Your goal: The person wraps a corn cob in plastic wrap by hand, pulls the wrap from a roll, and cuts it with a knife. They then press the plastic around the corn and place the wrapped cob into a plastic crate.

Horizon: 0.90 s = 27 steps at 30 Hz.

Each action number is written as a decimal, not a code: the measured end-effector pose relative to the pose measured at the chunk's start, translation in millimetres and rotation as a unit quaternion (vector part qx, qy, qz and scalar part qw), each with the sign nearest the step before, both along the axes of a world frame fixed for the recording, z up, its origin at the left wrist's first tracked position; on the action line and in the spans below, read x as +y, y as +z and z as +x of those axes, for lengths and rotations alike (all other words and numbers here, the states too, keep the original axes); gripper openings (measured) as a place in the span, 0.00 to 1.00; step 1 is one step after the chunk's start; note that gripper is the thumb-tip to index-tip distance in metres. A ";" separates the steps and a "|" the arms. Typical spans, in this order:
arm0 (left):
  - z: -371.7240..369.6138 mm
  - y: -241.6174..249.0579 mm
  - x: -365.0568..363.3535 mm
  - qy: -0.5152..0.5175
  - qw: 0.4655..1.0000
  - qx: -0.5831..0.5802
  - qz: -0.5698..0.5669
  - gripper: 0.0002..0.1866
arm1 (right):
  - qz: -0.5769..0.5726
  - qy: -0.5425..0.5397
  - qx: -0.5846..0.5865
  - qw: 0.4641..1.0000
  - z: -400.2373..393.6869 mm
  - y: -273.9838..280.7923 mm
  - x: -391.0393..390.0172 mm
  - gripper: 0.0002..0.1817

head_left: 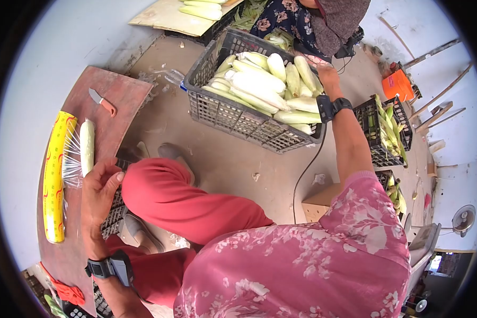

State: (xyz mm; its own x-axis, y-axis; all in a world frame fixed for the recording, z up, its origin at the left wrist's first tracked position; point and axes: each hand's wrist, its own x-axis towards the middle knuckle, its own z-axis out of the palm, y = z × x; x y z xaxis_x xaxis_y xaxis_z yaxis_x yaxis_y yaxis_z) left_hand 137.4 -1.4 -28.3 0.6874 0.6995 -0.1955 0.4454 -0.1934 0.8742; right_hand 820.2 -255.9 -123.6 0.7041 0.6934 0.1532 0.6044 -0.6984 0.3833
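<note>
My left hand (pixel 102 191) is over the board beside my knee, fingers loosely bent and thumb apart, just below a pale corn cob (pixel 87 146). The cob lies on a stretch of clear cling film (pixel 71 159) drawn from a long yellow cling film roll (pixel 53 180). My right hand (pixel 327 74) reaches to the far right corner of a black plastic crate (pixel 238 119), close to the heaped corn cobs (pixel 257 82). Its fingers are partly hidden, and I cannot tell whether they grip anything.
A knife (pixel 103 102) with an orange handle lies on the reddish board (pixel 103 79). Another person (pixel 286 24) sits behind the crate. More cobs (pixel 201 9) rest on a panel at the back. Crates of husked leaves (pixel 387 130) and an orange container (pixel 398 86) stand right.
</note>
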 end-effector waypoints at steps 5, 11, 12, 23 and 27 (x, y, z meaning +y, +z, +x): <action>4.8 -8.7 2.3 0.017 1.000 -0.005 -0.009 0.17 | 0.226 -0.119 0.092 0.962 -2.6 -14.5 14.6 0.29; 17.4 -18.2 5.7 0.016 1.000 0.001 0.008 0.17 | 0.362 -0.127 0.188 0.904 -14.3 -17.4 9.0 0.19; 19.9 -19.5 6.2 0.013 1.000 0.003 0.012 0.17 | 0.388 -0.134 0.197 0.890 -14.5 -18.9 5.9 0.17; 26.3 -30.7 9.8 -0.018 0.999 -0.006 0.043 0.15 | 0.411 -0.142 0.170 0.884 15.3 -41.4 7.5 0.09; 24.1 -33.0 7.7 -0.040 0.987 0.001 0.156 0.16 | 0.128 0.220 -0.125 0.959 36.0 -64.2 -12.8 0.06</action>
State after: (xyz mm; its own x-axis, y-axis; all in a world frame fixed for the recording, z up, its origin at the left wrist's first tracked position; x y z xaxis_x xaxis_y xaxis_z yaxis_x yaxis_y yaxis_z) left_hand 161.5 6.3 -61.3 0.7429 0.6692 0.0191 0.4194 -0.4875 0.7657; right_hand 856.1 -268.6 -187.8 0.2712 0.8322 0.4836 0.7736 -0.4874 0.4049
